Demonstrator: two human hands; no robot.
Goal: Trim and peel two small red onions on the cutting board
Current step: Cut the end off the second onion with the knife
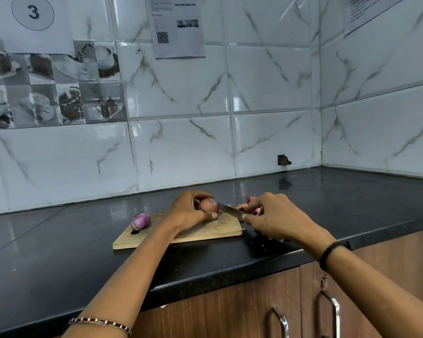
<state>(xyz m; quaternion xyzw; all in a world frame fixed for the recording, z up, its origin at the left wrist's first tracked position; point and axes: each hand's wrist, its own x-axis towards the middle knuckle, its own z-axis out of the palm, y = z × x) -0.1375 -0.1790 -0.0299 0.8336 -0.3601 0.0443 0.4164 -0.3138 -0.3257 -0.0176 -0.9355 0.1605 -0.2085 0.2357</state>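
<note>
Head view, centre of frame.

- We see the cutting board (205,231) lying on the dark counter (59,252), just below mid-frame.
- First onion (140,221): lies alone at the board's left end, glossy and purple. We judge it trimmed and peeled, though its far end is too small to check.
- Second onion (206,205): at the board's back edge, held by the left hand (187,211), whose fingers (211,216) are curled around it, thumb in front. Its surface is brownish and dull, so we take the dry skin to be mostly on.
- Right hand (275,219): clamped on the handle of a knife (230,211), with the blade tip touching the second onion's right end.
- Peel scraps (254,208) sit behind the right hand, off the board's right end.

Progress, as we judge it: about halfway. One onion is finished and the other is at the trimming cut. Left to do: finish trimming its ends, then strip the skin.
</note>
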